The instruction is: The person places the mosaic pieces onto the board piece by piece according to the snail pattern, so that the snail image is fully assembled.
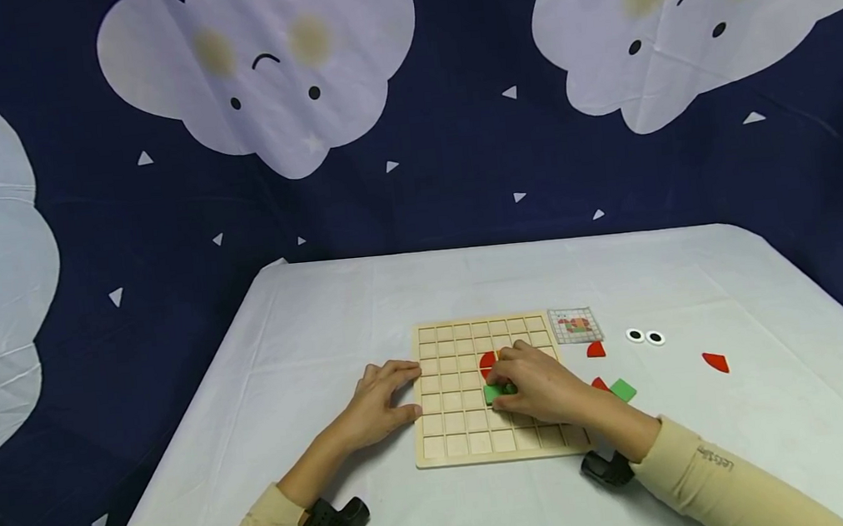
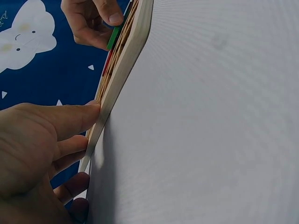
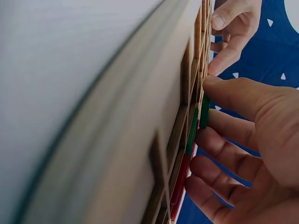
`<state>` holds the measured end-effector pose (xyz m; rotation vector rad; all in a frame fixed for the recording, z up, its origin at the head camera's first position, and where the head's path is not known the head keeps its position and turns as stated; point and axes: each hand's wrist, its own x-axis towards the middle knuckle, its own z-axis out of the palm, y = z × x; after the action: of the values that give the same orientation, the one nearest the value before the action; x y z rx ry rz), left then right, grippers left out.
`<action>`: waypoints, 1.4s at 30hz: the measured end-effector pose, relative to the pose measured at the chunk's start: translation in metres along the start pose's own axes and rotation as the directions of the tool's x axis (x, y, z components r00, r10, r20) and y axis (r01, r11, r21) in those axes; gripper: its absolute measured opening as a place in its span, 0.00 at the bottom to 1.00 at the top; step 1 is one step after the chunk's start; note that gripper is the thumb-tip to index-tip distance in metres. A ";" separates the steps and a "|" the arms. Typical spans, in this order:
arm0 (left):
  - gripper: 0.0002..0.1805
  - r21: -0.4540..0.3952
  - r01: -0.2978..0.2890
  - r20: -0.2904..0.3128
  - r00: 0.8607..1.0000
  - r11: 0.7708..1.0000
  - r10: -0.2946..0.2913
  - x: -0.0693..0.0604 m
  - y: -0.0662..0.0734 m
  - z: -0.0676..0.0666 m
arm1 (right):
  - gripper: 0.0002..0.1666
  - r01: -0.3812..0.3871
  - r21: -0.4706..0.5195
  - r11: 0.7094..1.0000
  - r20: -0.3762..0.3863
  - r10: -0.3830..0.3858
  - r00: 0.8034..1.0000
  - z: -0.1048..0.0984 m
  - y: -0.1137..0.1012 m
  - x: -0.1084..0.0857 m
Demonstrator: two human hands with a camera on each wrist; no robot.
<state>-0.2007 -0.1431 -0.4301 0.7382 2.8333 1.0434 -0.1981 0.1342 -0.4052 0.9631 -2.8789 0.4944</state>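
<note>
A wooden grid board (image 1: pixel 450 419) lies on the white table. My left hand (image 1: pixel 380 406) touches its left edge with extended thumb and fingertips. Over the board's middle, my right hand (image 1: pixel 541 384) pinches a green tile (image 3: pixel 204 112) between thumb and fingers; the left wrist view shows this green tile (image 2: pixel 112 38) tilted at the board's surface. Red pieces (image 1: pixel 486 363) sit in the grid just left of the right fingers. Another green piece (image 3: pixel 192 133) lies in the board beside the held one. The right hand hides part of the grid.
At the board's upper right lies a small pattern card (image 1: pixel 576 325). Right of the board are red pieces (image 1: pixel 595 350), a green square (image 1: pixel 623 391), two eye pieces (image 1: pixel 655 338) and a farther red piece (image 1: pixel 716 362). A dark cloud-patterned cloth (image 1: pixel 460 184) hangs behind the table.
</note>
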 end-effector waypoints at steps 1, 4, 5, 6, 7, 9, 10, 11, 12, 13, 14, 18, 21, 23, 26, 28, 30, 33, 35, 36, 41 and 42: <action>0.30 -0.002 0.002 -0.001 1.000 1.000 -0.002 0.000 0.000 0.000 | 0.13 0.001 -0.002 1.000 -0.001 -0.001 1.000 0.000 0.000 0.000; 0.30 -0.003 -0.002 -0.005 1.000 1.000 0.002 0.000 0.000 0.000 | 0.13 0.006 -0.006 1.000 -0.003 -0.006 1.000 0.000 0.000 0.000; 0.30 -0.003 0.000 -0.003 1.000 1.000 0.000 0.000 0.000 0.000 | 0.13 0.008 -0.006 1.000 -0.005 -0.008 1.000 0.000 0.000 0.000; 0.30 -0.004 0.004 0.001 1.000 1.000 -0.004 0.000 0.000 -0.001 | 0.13 0.009 -0.005 1.000 -0.005 -0.009 1.000 0.000 0.000 0.000; 0.30 -0.002 0.007 0.004 1.000 1.000 -0.007 0.000 0.001 -0.001 | 0.13 0.011 -0.005 1.000 -0.006 -0.011 1.000 0.001 0.000 0.000; 0.30 -0.002 0.013 0.012 1.000 1.000 -0.013 0.000 0.001 -0.001 | 0.13 0.012 -0.007 1.000 -0.008 -0.012 1.000 0.001 0.000 0.000; 0.30 -0.001 0.015 0.015 1.000 1.000 -0.015 0.000 0.001 -0.001 | 0.13 0.013 -0.008 1.000 -0.008 -0.013 1.000 0.001 0.000 0.000; 0.30 0.002 0.015 0.017 1.000 1.000 -0.015 0.000 0.001 -0.002 | 0.13 0.013 -0.008 1.000 -0.009 -0.013 1.000 0.001 0.001 0.000; 0.30 0.004 0.014 0.016 1.000 1.000 -0.014 0.000 0.001 -0.002 | 0.13 0.013 -0.009 1.000 -0.010 -0.013 1.000 0.001 0.000 0.000; 0.30 0.005 0.012 0.015 1.000 1.000 -0.012 0.000 0.001 -0.002 | 0.12 0.013 -0.009 1.000 -0.013 -0.013 1.000 0.001 0.000 0.000; 0.30 0.004 0.010 0.014 1.000 1.000 -0.010 0.000 0.001 -0.002 | 0.12 0.010 -0.008 1.000 -0.016 -0.010 1.000 0.001 0.000 0.000; 0.30 -0.002 0.011 0.015 1.000 1.000 -0.011 -0.001 0.001 -0.002 | 0.12 -0.020 0.014 1.000 -0.031 0.020 0.999 -0.001 0.000 -0.001; 0.30 -0.008 0.012 0.020 1.000 1.000 -0.012 0.000 0.002 -0.002 | 0.13 -0.053 0.029 0.998 -0.043 0.054 0.998 -0.004 0.003 -0.003; 0.30 -0.010 0.014 0.023 1.000 1.000 -0.013 0.000 0.002 -0.002 | 0.12 -0.071 0.042 0.997 -0.055 0.073 0.996 -0.008 0.007 -0.007; 0.30 -0.010 0.016 0.026 1.000 1.000 -0.016 -0.001 0.001 -0.002 | 0.11 -0.092 0.058 0.994 -0.085 0.097 0.992 -0.014 0.017 -0.015; 0.30 -0.009 0.018 0.025 1.000 1.000 -0.018 -0.001 0.001 -0.002 | 0.10 -0.111 0.068 0.992 -0.110 0.118 0.987 -0.019 0.025 -0.022; 0.30 -0.010 0.017 0.022 1.000 1.000 -0.016 -0.001 0.001 -0.002 | 0.10 -0.137 0.072 0.988 -0.130 0.145 0.981 -0.024 0.035 -0.029; 0.30 -0.011 0.010 0.019 1.000 1.000 -0.009 -0.001 0.000 -0.002 | 0.12 -0.193 0.072 0.979 -0.144 0.201 0.969 -0.033 0.049 -0.044; 0.30 -0.009 0.004 0.018 1.000 1.000 -0.003 -0.001 0.000 -0.002 | 0.13 -0.237 0.069 0.969 -0.142 0.244 0.959 -0.040 0.060 -0.055; 0.30 -0.008 0.002 0.019 1.000 1.000 -0.002 -0.001 0.000 -0.001 | 0.13 -0.261 0.066 0.963 -0.142 0.268 0.953 -0.044 0.065 -0.062; 0.31 -0.006 -0.003 0.014 1.000 1.000 0.003 -0.001 0.000 -0.002 | 0.15 -0.369 0.039 0.929 -0.165 0.370 0.914 -0.060 0.096 -0.098; 0.31 -0.007 -0.003 0.013 1.000 1.000 0.003 -0.001 0.000 -0.002 | 0.16 -0.379 0.030 0.925 -0.182 0.378 0.908 -0.062 0.103 -0.105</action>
<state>-0.2006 -0.1444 -0.4290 0.7459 2.8172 1.0451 -0.1775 0.2922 -0.3922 0.3262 -2.8915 0.5640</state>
